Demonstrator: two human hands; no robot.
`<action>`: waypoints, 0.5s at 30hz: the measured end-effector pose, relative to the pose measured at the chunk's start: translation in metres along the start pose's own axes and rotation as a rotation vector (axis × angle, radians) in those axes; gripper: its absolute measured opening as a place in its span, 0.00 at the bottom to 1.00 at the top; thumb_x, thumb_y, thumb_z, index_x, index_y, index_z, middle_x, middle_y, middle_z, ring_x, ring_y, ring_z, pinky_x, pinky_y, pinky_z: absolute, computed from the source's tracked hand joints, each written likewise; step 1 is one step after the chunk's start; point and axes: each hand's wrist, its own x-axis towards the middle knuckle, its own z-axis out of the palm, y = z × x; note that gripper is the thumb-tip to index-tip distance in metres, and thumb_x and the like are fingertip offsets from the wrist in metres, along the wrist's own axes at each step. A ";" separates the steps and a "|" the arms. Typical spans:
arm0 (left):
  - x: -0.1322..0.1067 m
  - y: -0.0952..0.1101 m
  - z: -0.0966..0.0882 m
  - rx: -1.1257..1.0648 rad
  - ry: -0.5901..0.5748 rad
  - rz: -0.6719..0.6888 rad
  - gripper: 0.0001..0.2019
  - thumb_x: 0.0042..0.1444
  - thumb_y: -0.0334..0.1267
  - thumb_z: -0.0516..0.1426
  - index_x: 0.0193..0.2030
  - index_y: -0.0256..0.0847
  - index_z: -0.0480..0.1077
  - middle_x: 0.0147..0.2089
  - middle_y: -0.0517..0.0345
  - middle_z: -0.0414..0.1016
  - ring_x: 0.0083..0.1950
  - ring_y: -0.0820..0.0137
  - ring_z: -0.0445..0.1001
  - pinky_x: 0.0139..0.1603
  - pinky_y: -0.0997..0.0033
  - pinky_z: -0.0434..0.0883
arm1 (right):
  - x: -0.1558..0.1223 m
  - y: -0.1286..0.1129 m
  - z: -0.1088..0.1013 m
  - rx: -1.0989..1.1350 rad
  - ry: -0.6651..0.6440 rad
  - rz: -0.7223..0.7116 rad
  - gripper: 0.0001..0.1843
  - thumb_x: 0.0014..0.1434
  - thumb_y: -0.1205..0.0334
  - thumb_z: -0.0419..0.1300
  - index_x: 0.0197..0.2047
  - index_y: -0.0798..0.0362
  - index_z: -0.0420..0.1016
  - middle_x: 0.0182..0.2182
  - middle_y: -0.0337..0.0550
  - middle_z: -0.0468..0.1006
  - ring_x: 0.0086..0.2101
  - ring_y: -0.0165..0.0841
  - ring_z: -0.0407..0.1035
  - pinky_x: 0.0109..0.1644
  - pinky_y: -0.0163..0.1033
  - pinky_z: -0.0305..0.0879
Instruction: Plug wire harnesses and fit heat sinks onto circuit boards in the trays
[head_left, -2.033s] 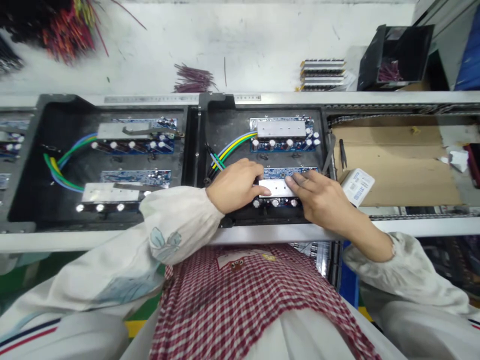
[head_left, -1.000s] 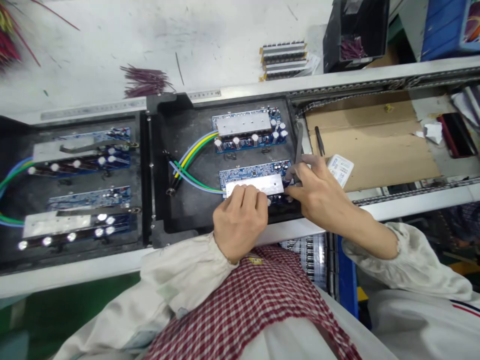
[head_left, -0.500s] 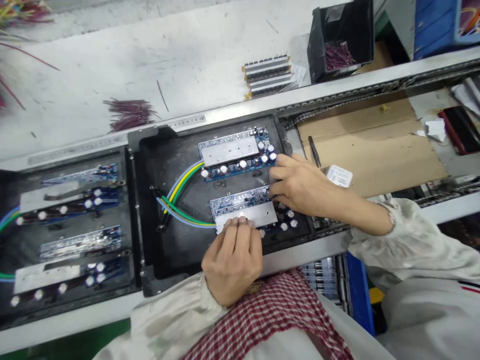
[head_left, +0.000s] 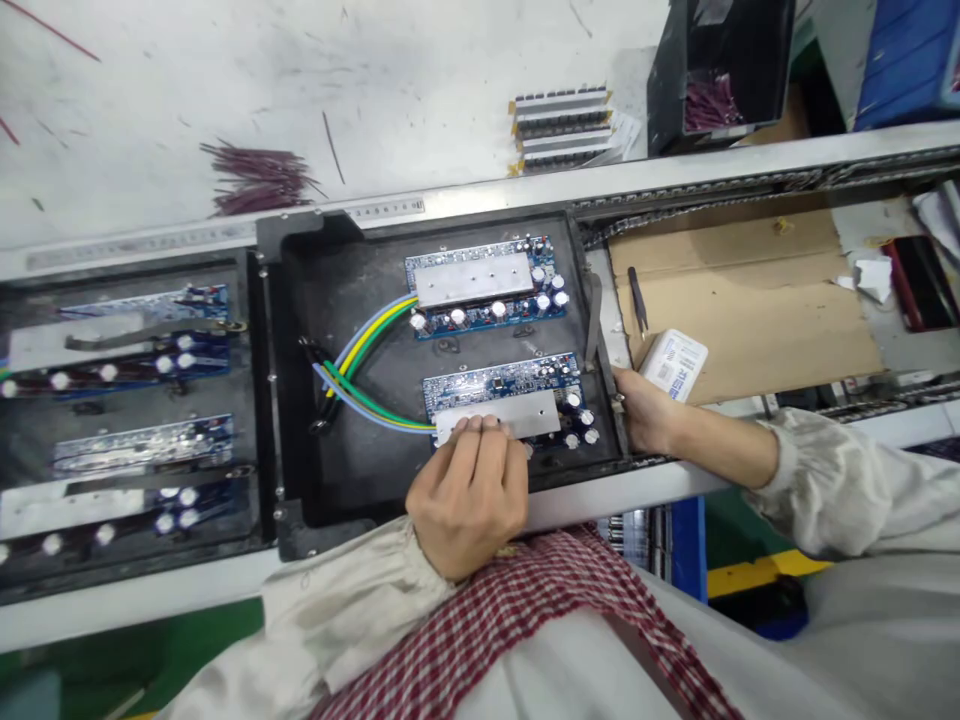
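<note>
My left hand [head_left: 469, 490] is closed, its fingertips pressed together on the metal heat sink [head_left: 517, 413] of the lower circuit board [head_left: 502, 380], near its front edge. My right hand [head_left: 649, 412] is at the right rim of the black tray [head_left: 360, 490], beside a white box; its fingers are mostly hidden at the rim. Farther back in the same tray lies a second circuit board [head_left: 487, 285] with a plate and round capacitors. Blue, yellow and green wires [head_left: 367, 335] run from both boards to the tray's left side. A dark strap [head_left: 594, 320] lies at the right rim.
Another tray [head_left: 251, 400] with two strapped boards adjoins on the left. Tweezers [head_left: 638, 300] and the white box [head_left: 675, 362] are on cardboard [head_left: 750, 300] to the right. Beyond the rail are purple wires [head_left: 259, 178], component strips [head_left: 562, 128] and a black bin [head_left: 720, 70].
My right hand has left the right end of the lower board and moved right and down to the tray's rim. My left hand stays on the heat sink. The view has shifted slightly.
</note>
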 end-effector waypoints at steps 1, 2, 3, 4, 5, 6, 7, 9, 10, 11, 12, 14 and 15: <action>0.000 0.000 0.000 0.004 0.007 0.000 0.03 0.52 0.27 0.58 0.30 0.36 0.70 0.31 0.53 0.76 0.34 0.67 0.76 0.30 0.69 0.73 | -0.001 0.000 0.006 0.083 -0.029 0.108 0.23 0.61 0.48 0.45 0.34 0.55 0.75 0.23 0.46 0.77 0.26 0.37 0.72 0.38 0.46 0.72; 0.001 -0.001 0.000 0.013 0.012 -0.001 0.04 0.52 0.27 0.57 0.29 0.38 0.70 0.30 0.54 0.76 0.33 0.68 0.76 0.30 0.70 0.73 | -0.003 0.000 0.011 0.162 -0.048 0.202 0.23 0.60 0.49 0.45 0.33 0.56 0.75 0.23 0.46 0.77 0.25 0.37 0.72 0.38 0.47 0.72; 0.002 -0.001 0.001 0.024 0.016 -0.001 0.05 0.52 0.27 0.57 0.28 0.39 0.70 0.29 0.56 0.76 0.33 0.69 0.76 0.29 0.70 0.73 | -0.004 -0.002 0.013 0.231 -0.055 0.271 0.23 0.59 0.49 0.45 0.32 0.56 0.75 0.22 0.46 0.77 0.25 0.37 0.72 0.39 0.47 0.72; 0.002 -0.001 0.000 0.036 0.019 0.001 0.06 0.51 0.26 0.58 0.27 0.40 0.70 0.29 0.57 0.76 0.32 0.69 0.76 0.28 0.71 0.73 | -0.005 -0.004 0.015 0.288 -0.054 0.322 0.23 0.58 0.50 0.46 0.32 0.56 0.75 0.21 0.46 0.77 0.25 0.37 0.72 0.38 0.47 0.72; 0.003 -0.002 0.000 0.044 0.013 0.003 0.06 0.51 0.26 0.58 0.27 0.40 0.70 0.29 0.58 0.76 0.32 0.70 0.76 0.28 0.71 0.73 | -0.006 -0.006 0.015 0.335 -0.053 0.358 0.22 0.58 0.50 0.46 0.31 0.56 0.75 0.21 0.46 0.77 0.25 0.37 0.72 0.38 0.47 0.72; 0.003 -0.002 0.000 0.049 0.006 0.005 0.06 0.51 0.26 0.58 0.27 0.41 0.70 0.29 0.58 0.76 0.32 0.70 0.76 0.28 0.72 0.74 | -0.006 -0.007 0.014 0.371 -0.050 0.382 0.21 0.57 0.50 0.47 0.31 0.56 0.75 0.21 0.46 0.77 0.24 0.37 0.72 0.38 0.47 0.73; 0.003 -0.002 0.000 0.051 0.001 0.007 0.06 0.51 0.27 0.58 0.27 0.40 0.71 0.29 0.58 0.76 0.32 0.70 0.76 0.28 0.72 0.74 | -0.005 -0.007 0.013 0.398 -0.049 0.397 0.21 0.57 0.50 0.47 0.31 0.56 0.75 0.20 0.46 0.77 0.24 0.37 0.72 0.37 0.47 0.73; 0.002 -0.002 0.000 0.049 -0.018 0.014 0.05 0.51 0.27 0.59 0.27 0.40 0.71 0.30 0.58 0.77 0.32 0.69 0.77 0.28 0.71 0.75 | -0.004 -0.007 0.011 0.432 -0.053 0.410 0.20 0.56 0.51 0.48 0.31 0.55 0.75 0.20 0.45 0.77 0.24 0.37 0.73 0.37 0.46 0.73; 0.002 -0.002 0.000 0.047 -0.027 0.015 0.05 0.51 0.28 0.59 0.27 0.40 0.71 0.30 0.58 0.77 0.32 0.69 0.77 0.29 0.71 0.75 | -0.004 -0.006 0.011 0.440 -0.057 0.412 0.20 0.56 0.51 0.48 0.31 0.55 0.75 0.20 0.45 0.77 0.24 0.37 0.73 0.37 0.46 0.73; 0.001 -0.002 -0.001 0.047 -0.030 0.013 0.05 0.52 0.28 0.58 0.28 0.40 0.71 0.30 0.58 0.77 0.32 0.69 0.77 0.29 0.71 0.75 | -0.004 -0.006 0.011 0.445 -0.062 0.411 0.20 0.56 0.51 0.48 0.31 0.55 0.75 0.20 0.45 0.77 0.24 0.37 0.73 0.37 0.46 0.73; 0.001 -0.002 -0.001 0.046 -0.033 0.013 0.04 0.52 0.28 0.58 0.28 0.40 0.71 0.31 0.58 0.77 0.32 0.69 0.77 0.29 0.71 0.75 | -0.004 -0.006 0.011 0.445 -0.065 0.409 0.20 0.56 0.51 0.48 0.31 0.55 0.75 0.20 0.45 0.77 0.24 0.38 0.73 0.37 0.46 0.73; 0.000 -0.002 -0.001 0.042 -0.042 0.014 0.04 0.52 0.29 0.58 0.28 0.40 0.71 0.31 0.58 0.77 0.33 0.68 0.77 0.29 0.70 0.74 | -0.004 -0.005 0.012 0.437 -0.068 0.399 0.20 0.56 0.51 0.48 0.30 0.55 0.75 0.20 0.45 0.77 0.24 0.38 0.73 0.37 0.46 0.73; -0.001 -0.002 0.000 0.040 -0.041 0.013 0.04 0.52 0.29 0.59 0.28 0.39 0.72 0.31 0.57 0.77 0.33 0.68 0.77 0.30 0.70 0.74 | -0.004 -0.006 0.012 0.426 -0.069 0.389 0.20 0.56 0.51 0.48 0.30 0.55 0.75 0.19 0.45 0.77 0.24 0.38 0.72 0.37 0.46 0.73</action>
